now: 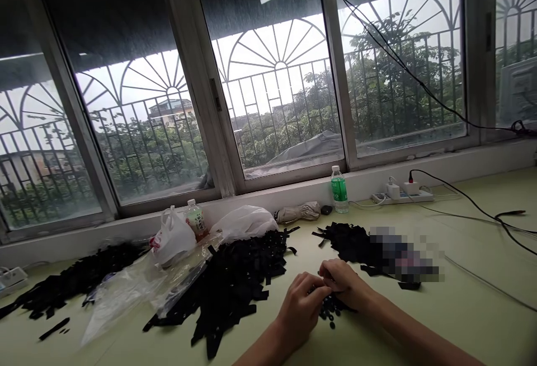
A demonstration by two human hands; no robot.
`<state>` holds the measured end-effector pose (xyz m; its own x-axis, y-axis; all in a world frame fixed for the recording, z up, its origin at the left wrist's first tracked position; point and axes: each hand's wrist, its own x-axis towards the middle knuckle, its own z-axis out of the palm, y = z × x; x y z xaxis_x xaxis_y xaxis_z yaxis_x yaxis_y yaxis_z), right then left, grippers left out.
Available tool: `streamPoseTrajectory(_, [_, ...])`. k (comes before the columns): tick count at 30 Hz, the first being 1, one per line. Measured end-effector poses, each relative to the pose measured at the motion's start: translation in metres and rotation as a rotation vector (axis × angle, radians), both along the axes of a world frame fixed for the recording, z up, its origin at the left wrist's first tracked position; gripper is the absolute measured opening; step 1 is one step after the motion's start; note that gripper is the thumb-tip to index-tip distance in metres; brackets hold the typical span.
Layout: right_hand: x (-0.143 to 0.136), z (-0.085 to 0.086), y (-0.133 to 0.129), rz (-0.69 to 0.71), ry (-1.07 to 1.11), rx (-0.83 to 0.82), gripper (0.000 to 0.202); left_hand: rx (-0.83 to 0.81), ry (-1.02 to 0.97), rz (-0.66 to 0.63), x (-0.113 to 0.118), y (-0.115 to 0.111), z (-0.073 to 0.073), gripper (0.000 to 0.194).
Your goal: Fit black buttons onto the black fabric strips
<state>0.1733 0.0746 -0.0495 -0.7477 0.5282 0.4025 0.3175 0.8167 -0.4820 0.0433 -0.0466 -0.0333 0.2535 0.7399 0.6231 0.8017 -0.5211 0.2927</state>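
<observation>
My left hand (302, 304) and my right hand (340, 281) meet over the table, fingertips pinched close together. Whatever lies between the fingers is too small or hidden to make out. Under and just in front of them is a little heap of small dark round pieces (331, 310), partly covered by my hands. Left of my hands spreads a big pile of short black fabric strips (239, 282). Beyond my right hand lies a smaller pile of black strips (346, 240), its right end beside a blurred-out patch.
Clear plastic bags (126, 293) and a white plastic bag (173, 234) lie to the left, near a tea bottle (197, 220). Another black pile (84, 276) is further left. A green-labelled bottle (339, 189) stands by the window. A power strip (403, 195) and loose cables (474, 209) lie at right.
</observation>
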Motion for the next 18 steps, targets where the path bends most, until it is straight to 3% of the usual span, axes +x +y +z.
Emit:
streamPoseTrajectory(5, [0.002,0.010,-0.001,-0.003,0.105,-0.050,0.019,0.043,-0.081,0.066,-0.007,0.003,-0.005,0.034])
streamPoseTrajectory(10, [0.006,0.022,-0.011,0.078,0.315,-0.292,0.014,0.058,-0.105,0.018,-0.010,0.006,-0.010,0.030])
streamPoseTrajectory(14, [0.004,0.022,-0.015,0.164,0.381,-0.426,0.013,0.143,-0.165,0.026,-0.011,0.010,-0.012,0.027])
streamPoseTrajectory(18, [0.001,0.016,-0.012,0.208,0.425,-0.528,0.014,0.121,-0.215,0.101,-0.009,0.011,-0.009,0.021])
